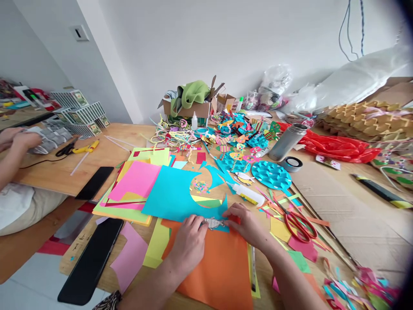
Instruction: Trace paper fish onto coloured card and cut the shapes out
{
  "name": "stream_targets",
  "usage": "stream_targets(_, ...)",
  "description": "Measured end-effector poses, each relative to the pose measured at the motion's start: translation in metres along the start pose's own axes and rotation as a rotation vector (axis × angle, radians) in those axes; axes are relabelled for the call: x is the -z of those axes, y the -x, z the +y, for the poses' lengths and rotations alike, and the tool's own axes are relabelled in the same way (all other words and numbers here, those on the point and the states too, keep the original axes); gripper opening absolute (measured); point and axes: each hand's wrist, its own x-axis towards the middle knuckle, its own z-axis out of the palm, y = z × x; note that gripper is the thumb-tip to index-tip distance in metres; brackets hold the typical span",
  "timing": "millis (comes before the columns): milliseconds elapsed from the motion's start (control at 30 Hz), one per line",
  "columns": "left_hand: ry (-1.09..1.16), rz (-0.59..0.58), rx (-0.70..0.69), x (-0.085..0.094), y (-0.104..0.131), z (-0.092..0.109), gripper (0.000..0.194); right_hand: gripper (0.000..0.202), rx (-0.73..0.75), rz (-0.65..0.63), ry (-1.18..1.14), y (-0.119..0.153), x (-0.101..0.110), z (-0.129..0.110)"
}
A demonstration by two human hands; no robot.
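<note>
A small white fish-shaped paper cutout (213, 223) with dark lines lies over the lower edge of a blue paper sheet (171, 189). My left hand (190, 237) pinches its left end with closed fingers. At the other end, my right hand (243, 221) has thumb and fingertips closed on the tail. The blue sheet has a large rounded piece cut out of its right side. Beneath my hands is an orange sheet (213, 271), with yellow paper (155, 245) showing at its left. A pen (253, 271) lies along its right edge.
Red-handled scissors (300, 226), a glue bottle (248, 194) and paper scraps lie to the right. Behind are blue disc pieces (271, 174) and a metal flask (287, 142). Stacked coloured paper (135, 183) and phones (92, 262) are at left, where another person's hands (27, 140) work.
</note>
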Motion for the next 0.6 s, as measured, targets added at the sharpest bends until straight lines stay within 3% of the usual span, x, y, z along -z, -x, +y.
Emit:
stream_targets(167,0.023,0.019,-0.015,-0.0009,-0.0011,-0.0006,0.041,0.013,0.051,-0.066,0.008,0.0026,-0.0006,0.0015)
stream_targets(600,0.0,0.015,-0.023,-0.0038,0.0002,-0.0017,0.038,0.01,0.066,-0.028,-0.009,0.0018,-0.0013,0.0037)
